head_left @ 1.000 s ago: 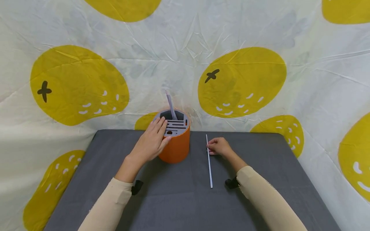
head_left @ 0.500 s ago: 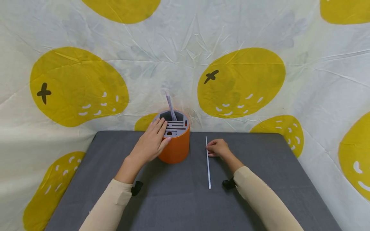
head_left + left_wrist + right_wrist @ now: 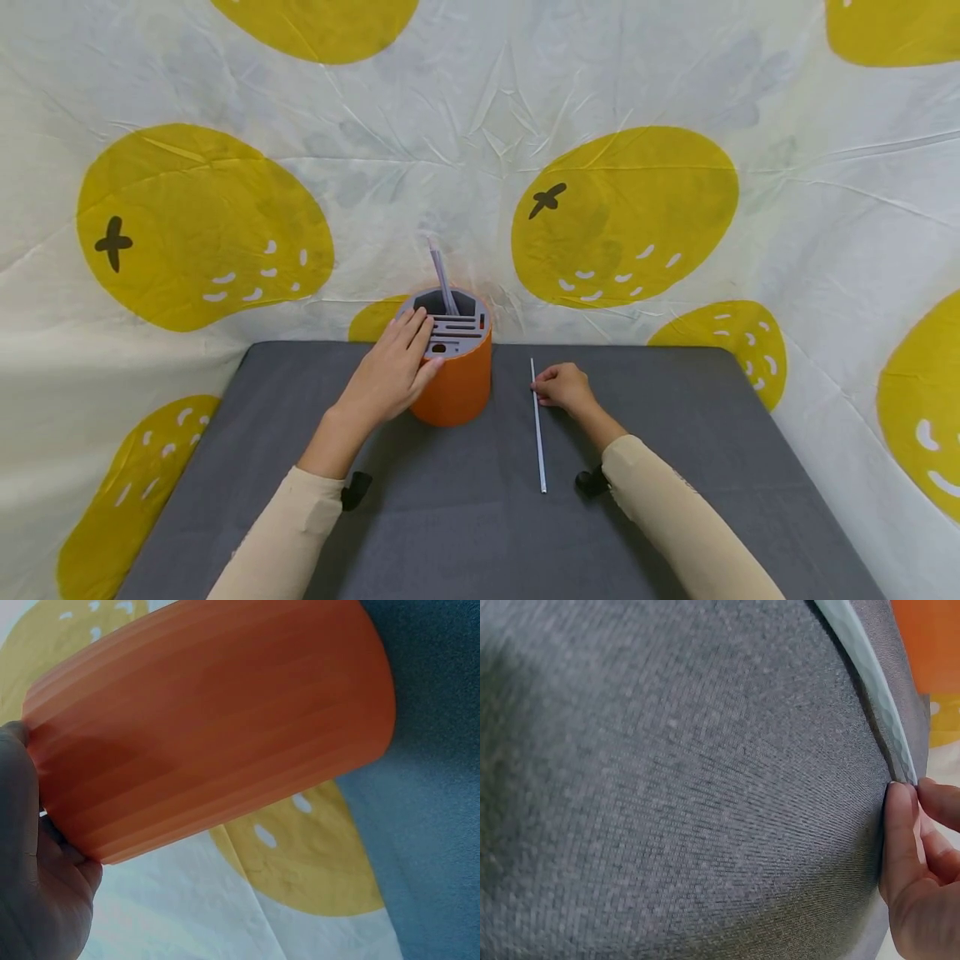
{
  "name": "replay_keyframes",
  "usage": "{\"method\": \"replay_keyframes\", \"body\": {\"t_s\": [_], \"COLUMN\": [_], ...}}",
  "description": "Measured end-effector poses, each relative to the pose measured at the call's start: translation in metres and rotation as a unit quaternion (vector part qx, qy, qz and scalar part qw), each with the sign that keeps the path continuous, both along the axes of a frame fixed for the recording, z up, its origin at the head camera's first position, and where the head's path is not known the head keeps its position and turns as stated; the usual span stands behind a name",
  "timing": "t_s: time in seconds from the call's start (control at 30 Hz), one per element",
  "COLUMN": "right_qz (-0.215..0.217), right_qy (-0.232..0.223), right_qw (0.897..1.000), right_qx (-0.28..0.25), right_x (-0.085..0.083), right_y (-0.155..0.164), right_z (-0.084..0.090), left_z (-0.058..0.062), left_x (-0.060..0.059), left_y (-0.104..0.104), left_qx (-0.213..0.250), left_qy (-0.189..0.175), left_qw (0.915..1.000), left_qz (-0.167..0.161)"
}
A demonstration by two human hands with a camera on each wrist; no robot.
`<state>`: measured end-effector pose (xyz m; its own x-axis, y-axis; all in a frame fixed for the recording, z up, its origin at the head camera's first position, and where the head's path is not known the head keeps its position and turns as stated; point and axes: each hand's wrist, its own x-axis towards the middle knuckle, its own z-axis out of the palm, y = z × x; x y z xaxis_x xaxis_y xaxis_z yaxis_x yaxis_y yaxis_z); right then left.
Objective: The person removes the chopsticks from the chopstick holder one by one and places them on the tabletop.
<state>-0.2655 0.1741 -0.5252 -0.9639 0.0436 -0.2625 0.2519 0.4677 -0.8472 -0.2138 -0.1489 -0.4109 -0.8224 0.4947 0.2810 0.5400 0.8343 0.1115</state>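
Observation:
A round orange utensil holder (image 3: pixel 453 387) stands upright on the table, its grey slotted lid on top. My left hand (image 3: pixel 390 367) rests on the left part of that lid, fingers straight and thumb at the near rim. In the left wrist view, part of the left hand (image 3: pixel 45 877) shows at the holder's upper end. To the right of the holder, my right hand (image 3: pixel 566 388) pinches a long thin white stick (image 3: pixel 539 437) near its far end. The right wrist view shows thumb and fingertips closed on the stick (image 3: pixel 874 671), which lies along or just above the cloth; I cannot tell which.
Thin clear-looking sticks (image 3: pixel 442 275) stand out of the large rear opening of the holder. A dark grey cloth (image 3: pixel 465 517) covers the table. Right behind its far edge hangs a white curtain (image 3: pixel 450 100) with yellow fruit prints.
My right hand has shifted slightly left and toward me, the stick moving with it closer to the holder. The left hand keeps its place on the lid.

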Motion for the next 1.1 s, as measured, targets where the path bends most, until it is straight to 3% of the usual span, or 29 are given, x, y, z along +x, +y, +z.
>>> {"method": "replay_keyframes", "body": {"t_s": [0.63, 0.97, 1.1], "right_qz": [0.027, 0.069, 0.087], "right_qy": [0.021, 0.073, 0.108], "right_qw": [0.999, 0.994, 0.987], "right_qx": [0.023, 0.049, 0.083], "right_x": [0.000, -0.002, -0.004], "right_y": [0.002, 0.011, 0.011], "right_z": [0.000, 0.017, 0.029], "left_z": [-0.001, -0.003, -0.003], "left_x": [0.000, -0.002, -0.003], "left_y": [-0.001, -0.001, -0.002], "left_qx": [0.010, 0.011, 0.012], "left_qy": [0.012, 0.011, 0.011], "left_qw": [0.9999, 0.9999, 0.9998], "left_qz": [-0.007, -0.007, -0.007]}}
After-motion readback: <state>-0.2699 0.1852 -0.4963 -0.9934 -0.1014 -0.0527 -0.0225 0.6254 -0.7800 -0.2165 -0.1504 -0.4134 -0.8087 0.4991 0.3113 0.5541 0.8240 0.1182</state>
